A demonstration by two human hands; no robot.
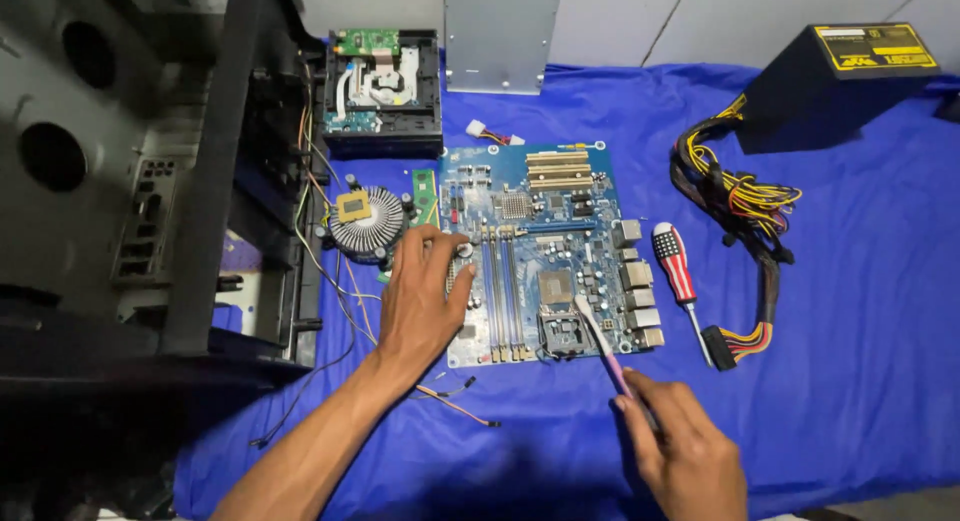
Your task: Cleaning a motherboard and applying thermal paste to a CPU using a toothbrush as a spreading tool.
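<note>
Blue motherboard (545, 251) lies mid-cloth w/ open room at right; left hand (425, 296) flat on its left edge, right hand (680, 446) grip closed on brush (600, 341) at CPU socket (565, 331).

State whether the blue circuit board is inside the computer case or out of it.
Out. The circuit board lies flat on the blue cloth, beside the black case.

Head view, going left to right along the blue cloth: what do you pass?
Black PC case → CPU cooler → left hand → blue motherboard → screwdriver → cable bundle → black power supply.
</note>
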